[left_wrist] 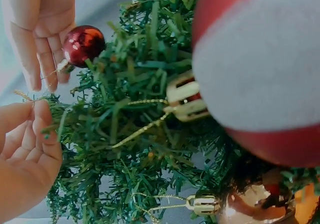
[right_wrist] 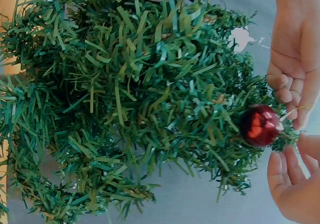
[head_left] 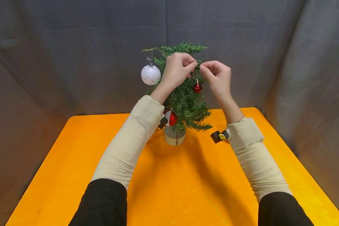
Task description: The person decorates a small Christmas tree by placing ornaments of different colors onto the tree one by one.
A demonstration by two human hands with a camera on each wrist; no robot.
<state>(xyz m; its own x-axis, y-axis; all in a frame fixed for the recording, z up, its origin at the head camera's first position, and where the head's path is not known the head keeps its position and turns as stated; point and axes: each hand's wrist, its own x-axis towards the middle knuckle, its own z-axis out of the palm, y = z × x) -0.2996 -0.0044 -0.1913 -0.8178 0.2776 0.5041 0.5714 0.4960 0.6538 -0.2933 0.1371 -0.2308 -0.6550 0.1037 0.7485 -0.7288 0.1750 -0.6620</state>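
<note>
Before the upper part of a small artificial Christmas tree, my two hands meet fingertip to fingertip. My left hand and my right hand pinch a thin gold string between thumbs and fingers. The string runs from the cap of a small shiny red bauble, which hangs just below the fingertips against the green needles. In the left wrist view, the left fingertips are close to a branch tip; whether they also grip it, I cannot tell.
A white speckled bauble hangs from an upper left branch. Lower down hangs a red and white bauble, with a shiny copper-coloured bauble near it. The tree's round base stands on an orange table enclosed by grey curtains.
</note>
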